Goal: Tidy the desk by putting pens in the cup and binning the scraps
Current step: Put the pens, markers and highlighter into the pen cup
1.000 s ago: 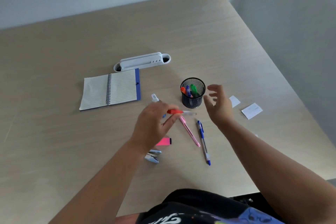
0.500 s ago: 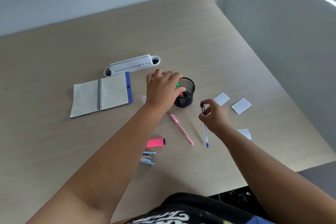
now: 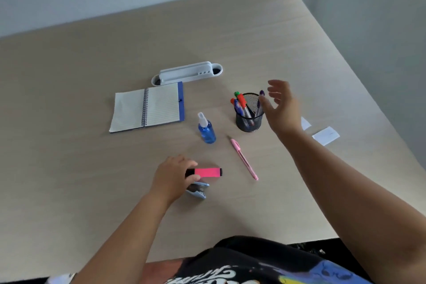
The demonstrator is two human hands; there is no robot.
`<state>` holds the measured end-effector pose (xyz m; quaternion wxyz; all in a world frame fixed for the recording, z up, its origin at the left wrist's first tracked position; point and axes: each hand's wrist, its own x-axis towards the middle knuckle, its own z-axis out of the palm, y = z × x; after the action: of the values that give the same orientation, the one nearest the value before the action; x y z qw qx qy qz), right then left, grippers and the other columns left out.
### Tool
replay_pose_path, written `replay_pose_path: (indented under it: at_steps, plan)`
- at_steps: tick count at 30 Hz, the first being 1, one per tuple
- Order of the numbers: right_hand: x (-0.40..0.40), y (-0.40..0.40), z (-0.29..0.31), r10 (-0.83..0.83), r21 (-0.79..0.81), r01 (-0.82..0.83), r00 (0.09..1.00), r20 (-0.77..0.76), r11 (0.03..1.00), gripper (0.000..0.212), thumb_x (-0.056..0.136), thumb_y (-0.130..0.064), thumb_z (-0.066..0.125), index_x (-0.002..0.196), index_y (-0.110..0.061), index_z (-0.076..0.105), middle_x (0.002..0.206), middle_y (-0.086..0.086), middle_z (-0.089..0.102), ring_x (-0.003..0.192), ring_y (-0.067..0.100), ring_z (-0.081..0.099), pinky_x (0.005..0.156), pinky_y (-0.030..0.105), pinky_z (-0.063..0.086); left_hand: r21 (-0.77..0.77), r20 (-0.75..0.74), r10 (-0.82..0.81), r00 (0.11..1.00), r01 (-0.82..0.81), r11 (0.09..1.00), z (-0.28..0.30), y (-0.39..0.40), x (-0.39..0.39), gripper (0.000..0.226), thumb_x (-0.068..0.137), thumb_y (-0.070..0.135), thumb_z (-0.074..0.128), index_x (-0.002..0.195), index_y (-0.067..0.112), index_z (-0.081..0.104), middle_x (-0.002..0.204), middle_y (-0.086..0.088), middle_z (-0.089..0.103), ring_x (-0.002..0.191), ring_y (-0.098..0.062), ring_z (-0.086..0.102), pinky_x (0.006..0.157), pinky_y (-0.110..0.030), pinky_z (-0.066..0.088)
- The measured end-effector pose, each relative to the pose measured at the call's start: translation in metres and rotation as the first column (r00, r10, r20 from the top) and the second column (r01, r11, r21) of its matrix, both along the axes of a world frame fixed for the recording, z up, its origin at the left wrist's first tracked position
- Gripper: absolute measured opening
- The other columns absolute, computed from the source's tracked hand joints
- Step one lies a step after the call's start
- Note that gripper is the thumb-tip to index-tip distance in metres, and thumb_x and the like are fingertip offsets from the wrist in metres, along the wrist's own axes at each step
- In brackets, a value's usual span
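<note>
Since half a second ago, the left hand (image 3: 171, 177) left the mesh cup (image 3: 249, 120) (pens inside) and now pinches the pink highlighter (image 3: 206, 172). The right hand (image 3: 282, 108), fingers spread and empty, has released its blue pen into the cup. Pale wood desk (image 3: 92, 180), grey walls; paper scraps (image 3: 326, 135) lie right.

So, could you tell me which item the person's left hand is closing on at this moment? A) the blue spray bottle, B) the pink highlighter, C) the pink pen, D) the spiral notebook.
B: the left hand has its fingers around the black-capped end of the pink highlighter, while the pink pen, the blue spray bottle and the spiral notebook lie or stand untouched on the desk.
</note>
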<state>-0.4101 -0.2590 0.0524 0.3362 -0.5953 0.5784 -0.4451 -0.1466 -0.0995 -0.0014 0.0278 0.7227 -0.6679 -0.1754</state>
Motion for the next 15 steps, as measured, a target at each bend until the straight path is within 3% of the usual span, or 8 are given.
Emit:
replay_pose_path:
  at_steps: [2, 4, 7, 10, 15]
  plan:
    - [0.004, 0.017, -0.017, -0.045, -0.005, 0.044, 0.998, -0.035, 0.999, 0.037, 0.085, -0.019, 0.066, 0.119, -0.023, 0.051, 0.113, -0.002, 0.058, 0.096, 0.011, 0.056, 0.079, 0.021, 0.044, 0.056, 0.038, 0.04, 0.998, -0.042, 0.998, -0.002, 0.005, 0.006, 0.035, 0.082, 0.048, 0.064, 0.113, 0.033, 0.064, 0.102, 0.004, 0.06, 0.102, -0.022, 0.055, 0.078, -0.031, 0.039]
    - [0.01, 0.037, -0.033, -0.058, 0.019, 0.059, 0.995, -0.082, 0.998, 0.03, 0.083, -0.015, 0.064, 0.11, -0.021, 0.053, 0.1, -0.002, 0.06, 0.083, 0.012, 0.055, 0.067, 0.02, 0.042, 0.087, 0.035, 0.102, 0.994, -0.105, 0.991, -0.002, 0.006, 0.011, 0.037, 0.085, 0.046, 0.062, 0.12, 0.033, 0.062, 0.107, 0.001, 0.06, 0.107, -0.024, 0.053, 0.084, -0.033, 0.041]
    - [0.018, 0.059, -0.064, 0.177, 0.184, -0.128, 0.944, -0.278, 0.975, 0.021, 0.081, -0.013, 0.065, 0.101, -0.016, 0.059, 0.085, 0.001, 0.058, 0.075, 0.019, 0.056, 0.065, 0.027, 0.042, 0.143, -0.011, 0.145, 0.989, -0.142, 0.98, -0.005, 0.001, 0.012, 0.039, 0.086, 0.044, 0.063, 0.124, 0.034, 0.061, 0.109, 0.002, 0.058, 0.11, -0.022, 0.052, 0.088, -0.033, 0.043]
    - [0.022, 0.07, -0.088, 0.393, 0.382, -0.232, 0.816, -0.423, 0.894, 0.029, 0.081, -0.017, 0.068, 0.11, -0.013, 0.061, 0.098, 0.008, 0.059, 0.087, 0.025, 0.06, 0.072, 0.03, 0.047, 0.202, -0.061, 0.104, 0.993, -0.09, 0.975, -0.007, -0.008, 0.005, 0.036, 0.082, 0.041, 0.068, 0.118, 0.035, 0.064, 0.106, 0.002, 0.056, 0.107, -0.02, 0.052, 0.086, -0.033, 0.045]
    - [0.017, 0.066, -0.091, 0.462, 0.499, -0.19, 0.728, -0.507, 0.846, 0.043, 0.078, -0.004, 0.056, 0.12, -0.014, 0.058, 0.108, 0.016, 0.061, 0.093, 0.035, 0.061, 0.073, 0.032, 0.048, 0.206, -0.054, 0.027, 0.998, -0.015, 0.978, -0.007, -0.019, -0.002, 0.021, 0.079, 0.03, 0.072, 0.098, 0.026, 0.064, 0.097, 0.005, 0.052, 0.099, -0.019, 0.052, 0.077, -0.033, 0.044]
